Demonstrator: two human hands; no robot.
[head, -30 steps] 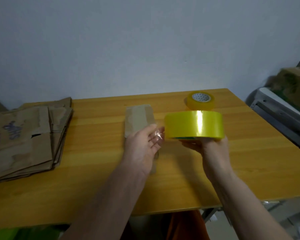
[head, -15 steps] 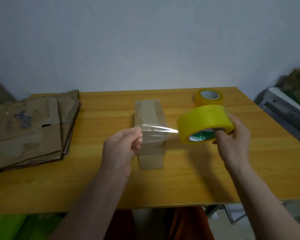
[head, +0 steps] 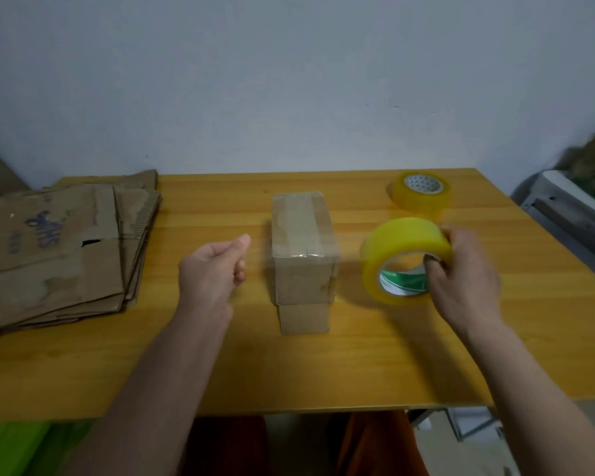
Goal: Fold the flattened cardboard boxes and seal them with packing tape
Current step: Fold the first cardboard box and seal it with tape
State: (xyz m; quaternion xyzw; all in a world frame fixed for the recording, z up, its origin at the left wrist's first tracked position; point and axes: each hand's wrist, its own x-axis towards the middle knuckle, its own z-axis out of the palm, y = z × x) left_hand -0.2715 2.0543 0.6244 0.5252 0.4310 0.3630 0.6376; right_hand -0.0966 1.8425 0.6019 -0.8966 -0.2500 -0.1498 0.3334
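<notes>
A small folded cardboard box (head: 303,269) stands at the middle of the wooden table (head: 323,365), with old tape on its top. My left hand (head: 213,269) hovers just left of the box, thumb and fingers pinched together on the end of a clear tape strip (head: 303,256). The strip shows only as a faint sheen across the box's top front edge. My right hand (head: 464,280) grips a large yellow tape roll (head: 402,259) to the right of the box, with fingertips hooked into its core.
A stack of flattened cardboard boxes (head: 49,252) lies at the table's left end. A second, smaller yellow tape roll (head: 421,194) lies flat at the back right. A grey metal frame (head: 564,214) stands beyond the table's right edge.
My hands moved apart: the left hand went left of the box, the right hand carried the roll right and down. The pulled-out strip now spans the box.
</notes>
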